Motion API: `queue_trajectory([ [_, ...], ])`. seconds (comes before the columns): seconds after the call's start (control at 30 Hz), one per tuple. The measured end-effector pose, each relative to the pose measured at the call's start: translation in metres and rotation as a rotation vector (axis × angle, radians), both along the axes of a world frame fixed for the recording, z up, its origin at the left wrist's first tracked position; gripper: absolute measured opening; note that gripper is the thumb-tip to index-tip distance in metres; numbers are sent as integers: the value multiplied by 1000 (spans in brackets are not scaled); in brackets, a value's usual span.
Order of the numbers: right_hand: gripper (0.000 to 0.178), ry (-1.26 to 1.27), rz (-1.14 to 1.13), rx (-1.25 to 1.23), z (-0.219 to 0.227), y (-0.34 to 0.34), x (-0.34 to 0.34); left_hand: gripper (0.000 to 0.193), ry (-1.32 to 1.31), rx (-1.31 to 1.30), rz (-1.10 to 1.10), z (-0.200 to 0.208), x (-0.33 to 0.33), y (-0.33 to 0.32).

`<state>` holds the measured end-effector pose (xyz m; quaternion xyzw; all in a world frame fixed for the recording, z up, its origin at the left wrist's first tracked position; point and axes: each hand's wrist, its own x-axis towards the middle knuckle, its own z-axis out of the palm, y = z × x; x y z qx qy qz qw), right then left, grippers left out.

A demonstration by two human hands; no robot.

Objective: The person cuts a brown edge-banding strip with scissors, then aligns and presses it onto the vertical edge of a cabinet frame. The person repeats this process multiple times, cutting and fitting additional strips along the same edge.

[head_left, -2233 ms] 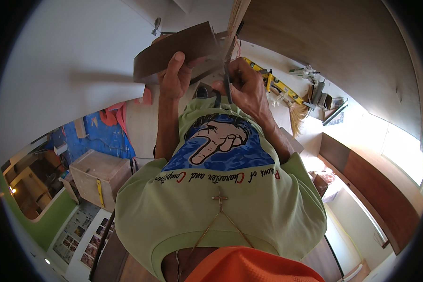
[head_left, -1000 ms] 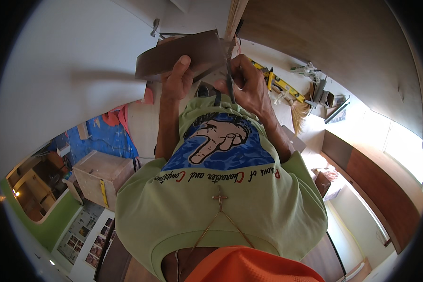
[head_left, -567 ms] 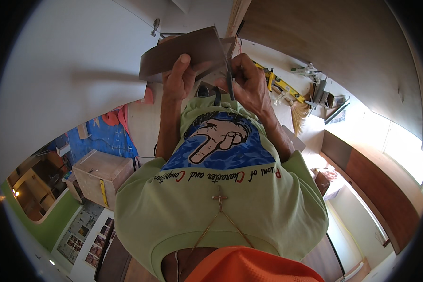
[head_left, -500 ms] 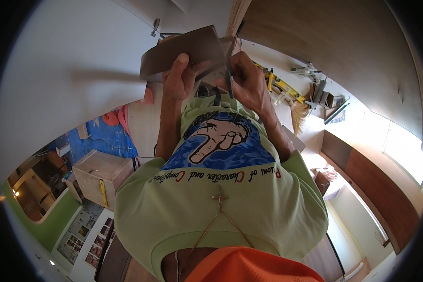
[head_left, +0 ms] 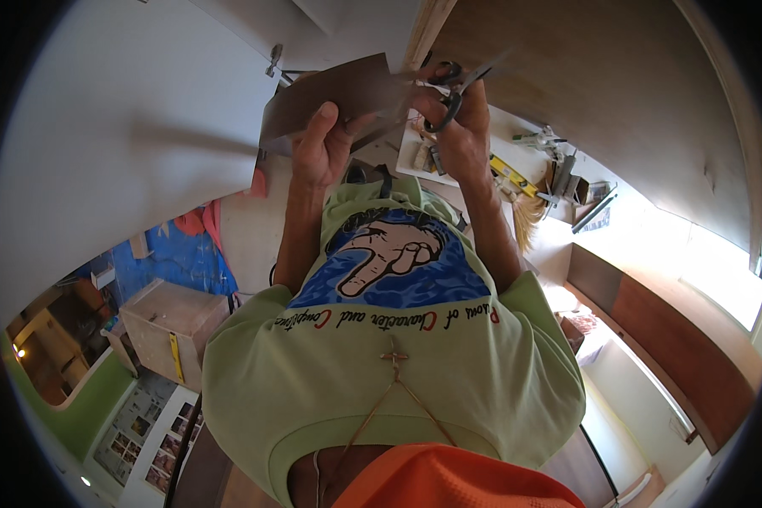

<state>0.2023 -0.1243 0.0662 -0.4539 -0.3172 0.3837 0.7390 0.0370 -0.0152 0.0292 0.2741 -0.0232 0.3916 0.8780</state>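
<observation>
A thin, dark brown strip (head_left: 334,91) is pinched in my left hand (head_left: 320,152), the thumb flat on its face and the fingers behind it. Its right end is blurred and appears to curl back under itself. Over to the right, my right hand (head_left: 467,140) is closed around a pair of scissors (head_left: 454,103) with black handle loops. The blades point up and to the right, apart from the strip. Whether the blades are spread is hard to see.
A white cabinet door (head_left: 144,102) with a metal hinge (head_left: 273,59) stands at the left. A wide brown panel (head_left: 601,93) fills the upper right. Beyond my right forearm lie a yellow spirit level (head_left: 513,176) and a straw brush (head_left: 529,216). A wooden box (head_left: 173,313) sits lower left.
My right hand has moved up and right, taking the scissors off the strip's right end. The scissors now point up-right instead of downward. My left hand still holds the strip.
</observation>
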Motion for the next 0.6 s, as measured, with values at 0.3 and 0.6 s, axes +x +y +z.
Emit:
queue_trajectory([
  [0.3,37,59,-80,44,-8,8,-2,40,-99,-106,66,2,-1,1],
  [0.6,34,-432,280,-453,-15,-15,55,45,-27,10,-2,-6,-17,26],
])
